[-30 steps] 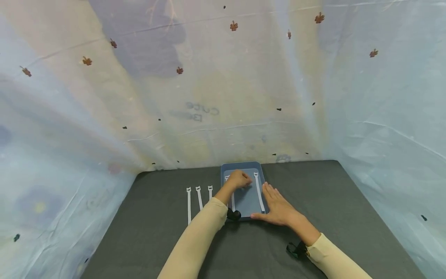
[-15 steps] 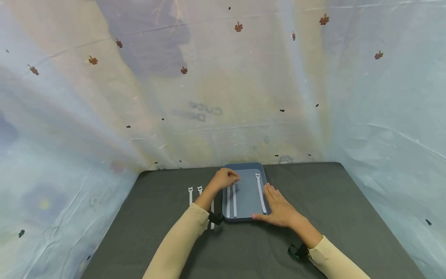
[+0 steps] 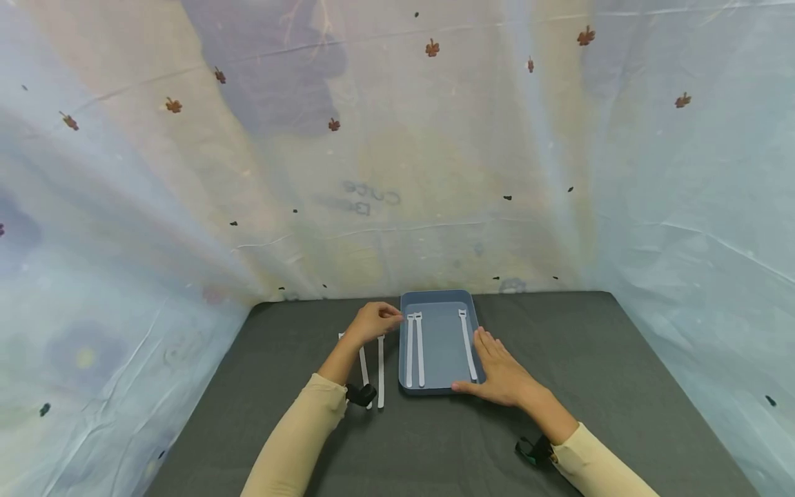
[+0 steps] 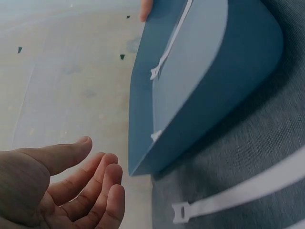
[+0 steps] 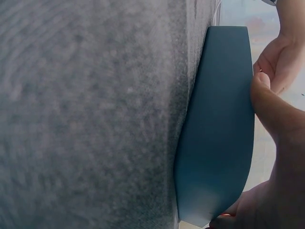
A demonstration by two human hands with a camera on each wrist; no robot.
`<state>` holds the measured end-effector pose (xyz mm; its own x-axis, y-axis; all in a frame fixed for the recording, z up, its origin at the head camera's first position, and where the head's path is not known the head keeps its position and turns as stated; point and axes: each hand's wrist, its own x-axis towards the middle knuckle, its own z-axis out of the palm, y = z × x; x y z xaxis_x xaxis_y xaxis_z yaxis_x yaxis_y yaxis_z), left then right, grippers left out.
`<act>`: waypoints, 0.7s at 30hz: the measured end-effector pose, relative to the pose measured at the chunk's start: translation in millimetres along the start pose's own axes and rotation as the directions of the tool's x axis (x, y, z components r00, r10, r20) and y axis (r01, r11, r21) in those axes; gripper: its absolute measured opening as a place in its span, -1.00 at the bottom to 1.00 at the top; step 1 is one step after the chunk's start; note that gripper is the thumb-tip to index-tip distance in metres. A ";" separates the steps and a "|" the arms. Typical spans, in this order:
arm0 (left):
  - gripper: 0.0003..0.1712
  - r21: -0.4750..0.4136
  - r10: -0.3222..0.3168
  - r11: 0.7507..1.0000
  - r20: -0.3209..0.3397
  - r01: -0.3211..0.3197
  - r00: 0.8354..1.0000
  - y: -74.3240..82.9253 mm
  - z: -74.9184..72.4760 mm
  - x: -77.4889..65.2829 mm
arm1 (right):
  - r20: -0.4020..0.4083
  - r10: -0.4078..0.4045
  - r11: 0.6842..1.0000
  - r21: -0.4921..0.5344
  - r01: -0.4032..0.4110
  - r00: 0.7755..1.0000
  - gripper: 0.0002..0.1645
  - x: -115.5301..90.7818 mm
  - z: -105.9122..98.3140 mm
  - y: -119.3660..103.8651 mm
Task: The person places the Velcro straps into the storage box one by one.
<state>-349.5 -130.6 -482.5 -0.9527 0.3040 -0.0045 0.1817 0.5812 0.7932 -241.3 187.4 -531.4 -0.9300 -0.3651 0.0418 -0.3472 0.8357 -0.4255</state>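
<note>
A blue-grey tray rests on the dark cloth. In it lie three white straps with slotted heads, like hook-and-loop cable ties: two side by side at the left, and one strap by the right wall. My left hand hovers left of the tray, over the loose straps; in the left wrist view its relaxed fingers hold nothing. Beneath it lie a strap and a second strap, with a third mostly hidden. My right hand rests against the tray's near right corner, fingers along the right rim, thumb at the near rim.
The dark cloth covers the table on both sides of the tray. A pale printed curtain hangs close behind the table and along both sides. Dark straps sit at both wrists, the right one hanging low.
My left hand has drawn back leftward from over the tray to above the loose straps, uncovering the two straps at the tray's left. My right hand has stayed at the tray's corner.
</note>
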 end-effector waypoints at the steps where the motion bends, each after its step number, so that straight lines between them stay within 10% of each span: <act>1: -0.69 0.004 -0.002 1.000 -0.006 0.002 1.000 -2.3 -2.1 -1.2 | 0.001 0.000 1.000 0.000 0.000 1.000 0.59 0.1 0.3 0.1; 21: -0.71 0.025 -0.080 0.996 -0.070 0.082 0.994 -42.9 -36.0 -26.1 | -0.008 -0.004 1.000 0.001 0.004 1.000 0.59 0.3 0.4 1.0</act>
<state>-341.3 -190.6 -494.4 -0.9788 0.2030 -0.0253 0.1091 0.6229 0.7747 -241.8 187.9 -532.1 -0.9297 -0.3649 0.0507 -0.3506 0.8341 -0.4258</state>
